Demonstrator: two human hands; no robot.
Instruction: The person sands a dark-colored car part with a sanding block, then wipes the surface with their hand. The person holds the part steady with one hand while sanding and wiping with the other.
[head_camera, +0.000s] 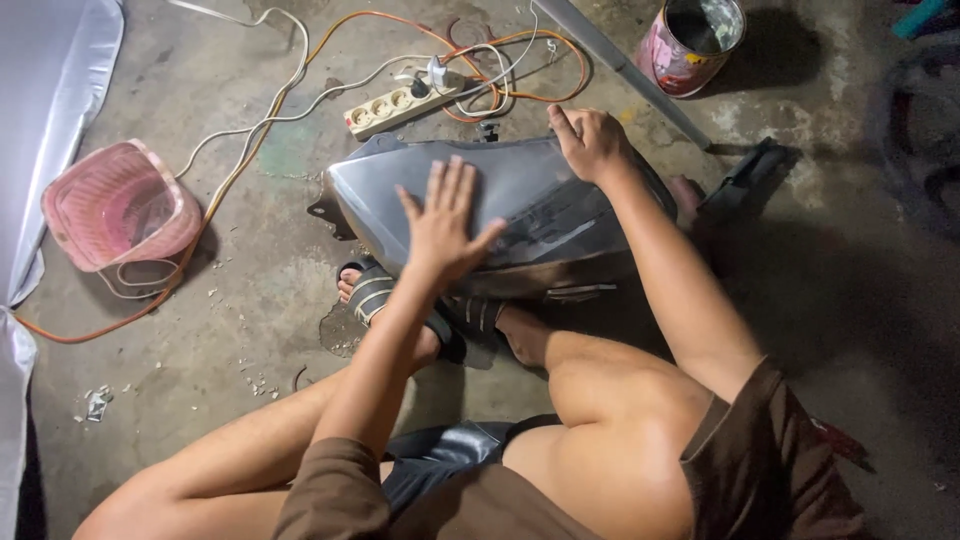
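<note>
Grey motorcycle body panel (520, 205) is seen lying on the concrete floor (240, 340), directly in front of the seated person's knees and propped against the sandalled foot (372, 290) at its lower left edge. Its surface is curved and dull, with scuffed, lighter patches towards its right half.

Left hand (443, 222) is laid flat on the middle of the panel, fingers spread wide, palm down; nothing is gripped. Right hand (592, 143) is placed on the panel's upper right edge, fingers curled loosely over the rim and the thumb stretched along the top; whether the rim is actually clasped cannot be told.

Beyond the panel, just past its far edge, a white power strip (400, 104) is noted, with a plug seated in it and white and orange cables (300, 90) looped around it. To the left of the panel, well apart, a pink plastic basket (120, 205) is found tilted on its side, an orange cable passing beneath it. Beyond the panel to the right, a metal paint tin (692, 42) stands open, with a grey bar (630, 70) lying slantwise beside it. Just to the right of the panel, a dark plastic part (745, 178) rests on the floor. At the far left of the panel, white sheeting (50, 120) is observed along the frame's edge.
</note>
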